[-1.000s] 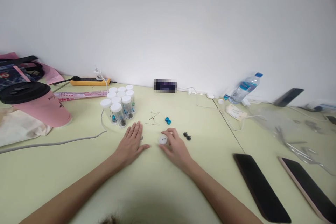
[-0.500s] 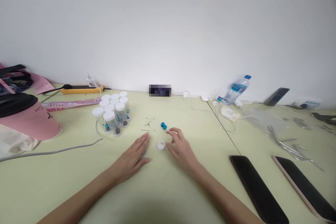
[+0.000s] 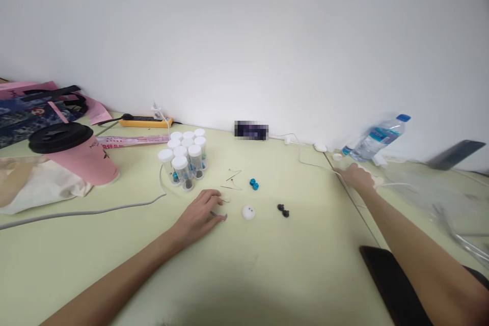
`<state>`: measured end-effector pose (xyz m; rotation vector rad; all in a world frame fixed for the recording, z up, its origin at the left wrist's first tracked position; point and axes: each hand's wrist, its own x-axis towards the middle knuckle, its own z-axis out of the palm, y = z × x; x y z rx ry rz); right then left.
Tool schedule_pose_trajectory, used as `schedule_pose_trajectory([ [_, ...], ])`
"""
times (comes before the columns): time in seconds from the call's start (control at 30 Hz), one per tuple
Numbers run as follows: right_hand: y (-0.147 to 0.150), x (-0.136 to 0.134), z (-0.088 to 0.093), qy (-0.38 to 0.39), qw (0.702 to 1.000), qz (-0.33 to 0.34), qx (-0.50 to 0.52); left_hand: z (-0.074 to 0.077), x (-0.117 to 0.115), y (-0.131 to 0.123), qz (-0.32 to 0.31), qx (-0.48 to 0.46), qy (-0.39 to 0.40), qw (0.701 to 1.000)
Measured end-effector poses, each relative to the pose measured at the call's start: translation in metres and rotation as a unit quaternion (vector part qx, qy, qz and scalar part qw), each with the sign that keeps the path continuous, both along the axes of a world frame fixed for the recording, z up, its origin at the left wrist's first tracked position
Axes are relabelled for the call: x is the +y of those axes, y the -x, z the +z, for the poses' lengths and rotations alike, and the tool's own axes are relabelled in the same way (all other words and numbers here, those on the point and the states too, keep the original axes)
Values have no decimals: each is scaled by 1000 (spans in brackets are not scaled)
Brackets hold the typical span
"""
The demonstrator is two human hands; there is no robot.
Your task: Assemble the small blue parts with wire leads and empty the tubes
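My left hand (image 3: 200, 215) rests on the table with fingers curled and thumb apart. Between them shows a small grey thing, mostly covered, whose kind I cannot make out. Just beyond the fingertips lie thin wires or pins (image 3: 232, 187). A round white cap (image 3: 248, 212) with small dark dots sits right of this hand, with two blue beads (image 3: 254, 184) behind it and two black pieces (image 3: 283, 210) farther right. My right hand (image 3: 357, 178) is stretched far right over a white packet (image 3: 377, 180), partly covering it; its fingers are blurred and mostly hidden.
Clear tubes with white lids (image 3: 187, 160) stand left of centre. A pink cup (image 3: 82, 155) and a yellow power strip (image 3: 145, 122) are farther left. A tilted water bottle (image 3: 380, 137), a dark phone (image 3: 393, 285) and metal straws (image 3: 468, 247) lie right. A white cable (image 3: 313, 164) crosses the back.
My right hand has moved from beside the white cap to the packet at the right, uncovering the two black pieces. My left fingers have curled. The view has shifted.
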<state>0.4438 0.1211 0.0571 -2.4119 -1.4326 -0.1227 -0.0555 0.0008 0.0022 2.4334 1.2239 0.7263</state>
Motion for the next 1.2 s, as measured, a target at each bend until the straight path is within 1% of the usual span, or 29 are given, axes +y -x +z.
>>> schedule_pose_trajectory([
  [0.07, -5, -2, -3, 25, 999, -20, 12, 1, 1, -1, -19, 15, 6, 1000],
  [0.13, -7, -6, 2, 26, 999, -29, 14, 1, 0, -2, -29, 22, 16, 999],
  [0.2, -5, -11, 16, 1, 1000, -12, 6, 1, 0, -3, -27, 22, 25, 999],
  [0.27, 4, -18, 36, -33, 999, 19, -3, 0, 0, -4, -26, 18, 32, 999],
  [0.33, 23, -28, 59, -59, 996, 68, 10, -2, 0, -5, -26, 11, 35, 999],
  [0.37, 37, -34, 70, -66, 991, 109, 30, -3, 1, -6, -24, 7, 38, 999],
  [0.4, 53, -40, 79, -83, 978, 170, 84, -4, 1, -6, -21, 4, 42, 999],
  [0.43, 72, -47, 87, -89, 965, 211, 125, -4, 2, -6, -15, 1, 47, 999],
  [0.5, 111, -60, 96, -66, 943, 278, 172, -4, 3, -6, -3, -1, 61, 998],
  [0.57, 148, -73, 95, -29, 924, 337, 179, -3, 4, -5, 5, -2, 71, 997],
  [0.63, 177, -84, 86, 4, 916, 372, 152, -2, 4, -4, 9, -6, 73, 997],
  [0.7, 198, -91, 74, 41, 912, 391, 118, -3, 5, -3, 14, -14, 72, 997],
  [0.77, 211, -96, 62, 71, 908, 401, 97, -4, 5, -2, 20, -25, 71, 997],
  [0.83, 217, -98, 56, 86, 907, 400, 95, -5, 6, -1, 26, -32, 66, 997],
  [0.9, 218, -99, 55, 91, 909, 392, 105, -5, 7, -1, 33, -25, 56, 998],
  [1.07, 211, -109, 65, 81, 921, 366, 104, -1, 10, 2, 50, 14, 34, 998],
  [1.2, 200, -114, 71, 78, 923, 361, 113, 1, 11, 4, 57, 8, 26, 998],
])
